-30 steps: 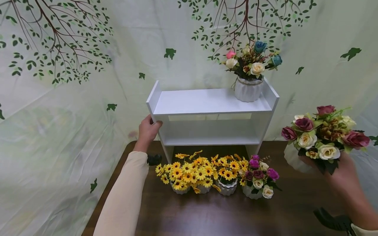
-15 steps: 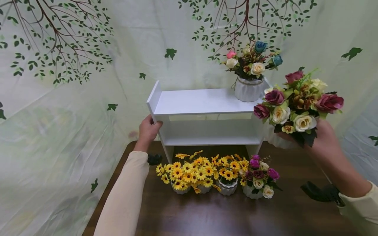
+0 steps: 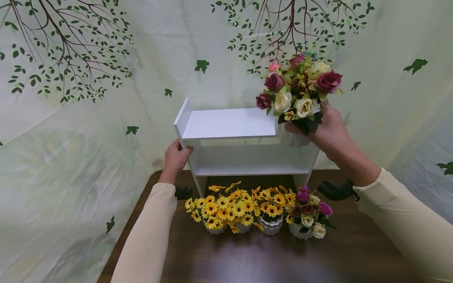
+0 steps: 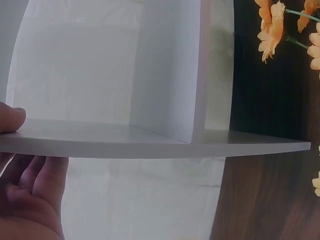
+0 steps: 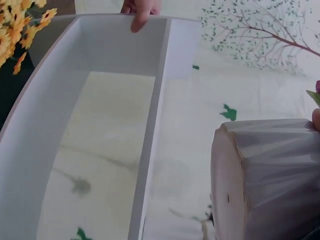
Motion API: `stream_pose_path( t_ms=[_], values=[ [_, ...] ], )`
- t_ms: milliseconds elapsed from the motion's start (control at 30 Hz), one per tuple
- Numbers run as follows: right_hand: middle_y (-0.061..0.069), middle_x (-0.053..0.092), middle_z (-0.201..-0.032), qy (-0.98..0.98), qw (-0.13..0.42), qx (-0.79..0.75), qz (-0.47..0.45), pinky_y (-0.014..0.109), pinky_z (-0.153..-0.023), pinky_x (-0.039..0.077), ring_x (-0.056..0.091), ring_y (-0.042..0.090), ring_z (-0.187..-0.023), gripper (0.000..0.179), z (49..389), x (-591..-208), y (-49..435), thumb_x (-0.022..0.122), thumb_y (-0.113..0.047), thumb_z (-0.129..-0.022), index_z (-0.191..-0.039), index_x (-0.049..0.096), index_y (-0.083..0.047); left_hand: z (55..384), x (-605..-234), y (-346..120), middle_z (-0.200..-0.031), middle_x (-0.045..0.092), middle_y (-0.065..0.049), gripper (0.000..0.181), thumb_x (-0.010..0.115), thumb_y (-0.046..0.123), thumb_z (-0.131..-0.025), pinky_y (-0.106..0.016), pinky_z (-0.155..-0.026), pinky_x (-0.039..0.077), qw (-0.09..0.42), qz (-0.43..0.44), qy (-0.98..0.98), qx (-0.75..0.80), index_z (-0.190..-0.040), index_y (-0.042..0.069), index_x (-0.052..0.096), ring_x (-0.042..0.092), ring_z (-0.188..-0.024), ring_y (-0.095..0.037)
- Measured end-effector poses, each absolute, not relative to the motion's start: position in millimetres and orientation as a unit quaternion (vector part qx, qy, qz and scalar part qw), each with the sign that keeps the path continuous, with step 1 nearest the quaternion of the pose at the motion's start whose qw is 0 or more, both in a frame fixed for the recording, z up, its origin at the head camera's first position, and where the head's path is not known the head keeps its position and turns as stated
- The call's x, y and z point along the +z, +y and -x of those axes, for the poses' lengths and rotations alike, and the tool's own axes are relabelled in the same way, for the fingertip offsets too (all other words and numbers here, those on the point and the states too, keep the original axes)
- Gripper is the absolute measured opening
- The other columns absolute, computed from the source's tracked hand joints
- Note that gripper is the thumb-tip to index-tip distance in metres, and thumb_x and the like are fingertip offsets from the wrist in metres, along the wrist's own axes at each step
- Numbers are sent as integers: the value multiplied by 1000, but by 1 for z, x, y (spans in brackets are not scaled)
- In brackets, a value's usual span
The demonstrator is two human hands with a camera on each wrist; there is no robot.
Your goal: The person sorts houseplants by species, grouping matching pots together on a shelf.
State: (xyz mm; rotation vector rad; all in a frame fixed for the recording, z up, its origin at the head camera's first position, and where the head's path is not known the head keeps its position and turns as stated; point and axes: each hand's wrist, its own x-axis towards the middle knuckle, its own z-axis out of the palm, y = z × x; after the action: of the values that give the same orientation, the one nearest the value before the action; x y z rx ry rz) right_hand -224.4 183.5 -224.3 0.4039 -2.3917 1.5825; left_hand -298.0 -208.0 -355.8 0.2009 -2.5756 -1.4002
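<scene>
My right hand (image 3: 330,127) grips a white ribbed flower pot (image 5: 275,175) holding burgundy and cream artificial roses (image 3: 301,96). In the head view, this pot overlaps the right part of the top board of a white two-tier shelf (image 3: 226,122); in the right wrist view its bottom appears apart from the board. Behind it, another pot of flowers is mostly hidden, with a pink bloom (image 3: 273,67) peeking out. My left hand (image 3: 175,158) holds the shelf's left side panel (image 4: 125,150), thumb on the inside and fingers on the outside.
In front of the shelf, several pots of yellow daisies (image 3: 226,208) and one pot of magenta and cream roses (image 3: 308,214) stand in a row on the dark wooden table (image 3: 255,259). A leaf-printed cloth (image 3: 88,157) hangs behind.
My right hand has carried the potted roses leftward and up from the right side to the shelf's top right, covering the pot there. The left hand stays on the side panel.
</scene>
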Motion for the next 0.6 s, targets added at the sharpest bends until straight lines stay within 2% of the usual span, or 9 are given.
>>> stream_pose_path(
  t_ms=[167, 400, 600],
  values=[
    [-1, 50, -151, -803, 123, 560, -161, 39, -113, 38, 44, 13, -139, 83, 244, -218, 157, 84, -23, -79, -150, 39, -27, 300, -358, -209, -145, 54, -20, 53, 54, 24, -94, -53, -105, 47, 103, -64, -876, -467, -144, 7, 49, 54, -129, -38],
    [5, 54, -147, -823, 127, 537, -132, 38, -113, 38, 47, 17, -137, 83, 263, -214, 130, 86, -25, -76, -147, 44, -20, 299, -360, -210, -144, 55, -19, 52, 54, 24, -94, -53, -106, 46, 95, -60, -873, -474, -144, 9, 49, 53, -131, -37],
    [5, 51, -150, -804, 105, 572, -126, 36, -116, 37, 46, 15, -137, 84, 279, -210, 114, 86, -23, -76, -148, 43, -18, 300, -359, -213, -144, 55, -19, 52, 55, 25, -93, -53, -105, 47, 104, -61, -875, -468, -143, 9, 50, 54, -130, -37]
  ],
)
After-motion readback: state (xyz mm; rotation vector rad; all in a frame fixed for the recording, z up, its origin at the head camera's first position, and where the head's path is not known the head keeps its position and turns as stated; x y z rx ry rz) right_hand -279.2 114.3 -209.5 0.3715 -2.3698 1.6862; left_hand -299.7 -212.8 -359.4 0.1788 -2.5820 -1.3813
